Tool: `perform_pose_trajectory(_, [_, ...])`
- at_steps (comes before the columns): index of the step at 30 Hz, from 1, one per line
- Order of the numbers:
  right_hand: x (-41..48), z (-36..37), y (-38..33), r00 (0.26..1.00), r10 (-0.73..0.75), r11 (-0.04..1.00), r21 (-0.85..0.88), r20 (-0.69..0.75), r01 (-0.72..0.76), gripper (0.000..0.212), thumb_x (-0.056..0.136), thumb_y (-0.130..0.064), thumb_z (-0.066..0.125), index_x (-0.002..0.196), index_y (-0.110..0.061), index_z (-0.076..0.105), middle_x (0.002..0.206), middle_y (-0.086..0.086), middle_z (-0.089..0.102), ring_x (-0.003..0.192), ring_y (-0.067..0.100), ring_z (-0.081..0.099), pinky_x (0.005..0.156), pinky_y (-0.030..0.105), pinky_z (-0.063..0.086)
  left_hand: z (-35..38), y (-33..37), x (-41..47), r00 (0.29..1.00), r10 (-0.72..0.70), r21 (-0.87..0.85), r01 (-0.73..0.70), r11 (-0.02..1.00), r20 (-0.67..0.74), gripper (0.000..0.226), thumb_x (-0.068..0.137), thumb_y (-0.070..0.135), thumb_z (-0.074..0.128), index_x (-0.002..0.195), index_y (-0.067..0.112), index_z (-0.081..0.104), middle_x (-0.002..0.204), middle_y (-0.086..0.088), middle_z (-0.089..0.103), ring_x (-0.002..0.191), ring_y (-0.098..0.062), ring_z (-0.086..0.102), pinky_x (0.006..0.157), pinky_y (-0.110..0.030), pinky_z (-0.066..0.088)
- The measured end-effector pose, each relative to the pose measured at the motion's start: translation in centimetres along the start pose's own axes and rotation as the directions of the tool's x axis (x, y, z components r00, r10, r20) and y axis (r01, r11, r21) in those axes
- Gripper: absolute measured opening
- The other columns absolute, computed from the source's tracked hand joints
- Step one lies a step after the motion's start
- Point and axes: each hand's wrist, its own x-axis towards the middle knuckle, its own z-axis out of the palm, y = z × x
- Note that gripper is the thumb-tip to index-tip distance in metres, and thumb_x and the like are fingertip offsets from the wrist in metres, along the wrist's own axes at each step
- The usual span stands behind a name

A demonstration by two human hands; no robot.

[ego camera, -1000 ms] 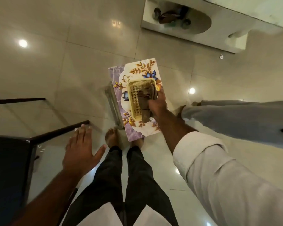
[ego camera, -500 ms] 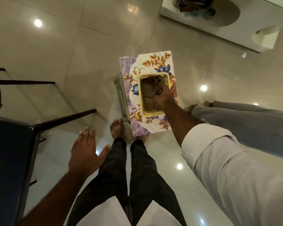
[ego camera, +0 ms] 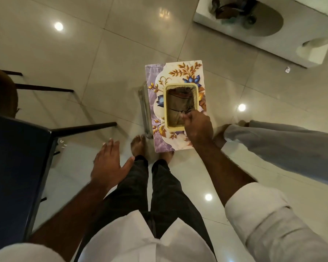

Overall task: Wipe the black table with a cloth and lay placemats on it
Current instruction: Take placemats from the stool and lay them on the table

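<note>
Your right hand (ego camera: 198, 127) is at the near rim of the yellow basket (ego camera: 166, 108), fingers curled and pinching the brown cloth (ego camera: 178, 104) that lies inside it. The basket sits on a floral-printed surface (ego camera: 178, 72). Left of the basket and nearer you, your left hand (ego camera: 108, 163) hovers flat, fingers spread wide, holding nothing. Further left of the basket stands the black table (ego camera: 13, 167).

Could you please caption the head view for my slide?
Right hand pinches brown cloth in yellow basket on floral table; left hand empty.
</note>
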Motion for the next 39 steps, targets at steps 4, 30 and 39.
perform_pose_trajectory(4, [-1.1, 1.3, 3.3, 1.000, -0.004, 0.997, 0.077, 0.012, 0.003, 0.056, 0.113, -0.063, 0.050, 0.131, -0.018, 0.078, 0.125, 0.007, 0.078, 0.117, 0.029, 0.071, 0.092, 0.038, 0.056, -0.4, 4.1, 1.0, 1.000, -0.005, -0.253, 0.011, 0.967, 0.022, 0.093, 0.105, 0.062, 0.065, 0.176, 0.014, 0.026, 0.180, -0.013, 0.032, 0.165, -0.035, 0.034, 0.130, -0.056, 0.034])
perform_pose_trajectory(30, [14.6, 3.0, 17.2, 0.977, 0.215, 0.961, 0.182, -0.006, -0.210, 0.084, 0.095, -0.058, 0.084, 0.158, -0.012, 0.052, 0.148, 0.016, 0.067, 0.135, 0.036, 0.066, 0.111, 0.044, 0.055, 0.8, 15.0, 18.1, 0.973, -0.084, -0.520, -0.041, 0.853, -0.214, 0.018, 0.091, 0.024, 0.068, 0.073, 0.023, 0.071, 0.061, 0.015, 0.065, 0.058, -0.005, 0.067, 0.053, -0.014, 0.045])
perform_pose_trajectory(39, [14.2, 0.9, 16.8, 0.988, 0.150, 0.929, 0.334, 0.048, -0.157, 0.036, 0.086, -0.020, 0.096, 0.111, -0.001, 0.078, 0.108, 0.015, 0.080, 0.091, 0.025, 0.073, 0.071, 0.029, 0.060, -4.5, 8.8, 12.8, 0.958, -0.160, -0.606, -0.017, 0.795, -0.236, 0.047, 0.080, 0.043, 0.067, 0.113, 0.012, 0.082, 0.103, -0.009, 0.084, 0.091, -0.029, 0.083, 0.082, -0.058, 0.070])
